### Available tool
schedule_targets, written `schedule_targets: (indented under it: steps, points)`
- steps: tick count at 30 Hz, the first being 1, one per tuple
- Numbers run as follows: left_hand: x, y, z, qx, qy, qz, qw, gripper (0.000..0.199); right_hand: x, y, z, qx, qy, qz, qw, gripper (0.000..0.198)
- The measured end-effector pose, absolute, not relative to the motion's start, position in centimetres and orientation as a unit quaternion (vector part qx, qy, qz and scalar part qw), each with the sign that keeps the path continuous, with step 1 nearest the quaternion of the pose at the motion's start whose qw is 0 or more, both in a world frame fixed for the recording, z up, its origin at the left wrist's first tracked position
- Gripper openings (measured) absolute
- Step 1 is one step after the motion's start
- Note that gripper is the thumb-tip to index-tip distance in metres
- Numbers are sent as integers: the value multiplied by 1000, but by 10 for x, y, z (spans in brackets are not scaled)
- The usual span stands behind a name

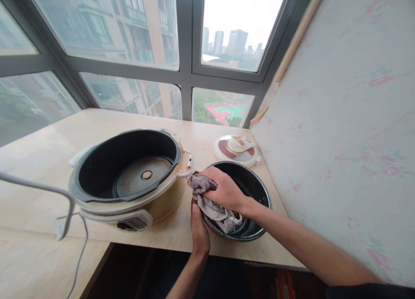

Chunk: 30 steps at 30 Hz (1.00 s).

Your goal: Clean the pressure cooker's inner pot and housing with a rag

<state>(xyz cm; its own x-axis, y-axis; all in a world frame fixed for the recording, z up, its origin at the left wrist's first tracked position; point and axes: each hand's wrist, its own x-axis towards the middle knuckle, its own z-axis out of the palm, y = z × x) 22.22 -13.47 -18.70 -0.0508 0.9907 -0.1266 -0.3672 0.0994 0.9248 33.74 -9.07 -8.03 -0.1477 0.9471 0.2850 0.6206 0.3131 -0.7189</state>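
Observation:
My right hand (223, 187) is closed around a grey-and-white cloth (216, 210), bunched at the left rim of a black inner pot (251, 178). Part of the cloth hangs into the pot. Against the pot's left outer side, my left hand (199, 232) grips the wall just below the cloth, with some fingers hidden. To the left stands the electric pressure cooker body (162, 206), its lid off and its dark cavity showing a metal plate (142, 175) with a round centre. The white-and-brown lid (235, 149) lies behind the pot, close to the wall.
A grey power cord (69, 204) loops at the left front of the pale tabletop (191, 136). Windows with grey frames (186, 74) rise behind it. A floral-papered wall (340, 130) borders the right side. Below the front edge it is dark.

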Motion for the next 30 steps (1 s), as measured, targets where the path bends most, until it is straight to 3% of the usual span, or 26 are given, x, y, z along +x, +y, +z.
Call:
schedule_targets:
  steps: [12, 19, 23, 30]
  points:
    - [205, -120, -188, 485, 422, 584, 495, 48, 372, -66, -55, -691, -718, -9, 86, 39]
    - [215, -125, -187, 490, 436, 610, 444, 49, 409, -99, -32, -771, -636, -14, -27, 36]
    - [216, -127, -185, 489, 444, 608, 439, 49, 425, -134, -28, -794, -606, 48, -2, 42]
    - [218, -130, -186, 475, 447, 612, 448, 49, 419, -182, -33, -741, -613, 221, 162, 45]
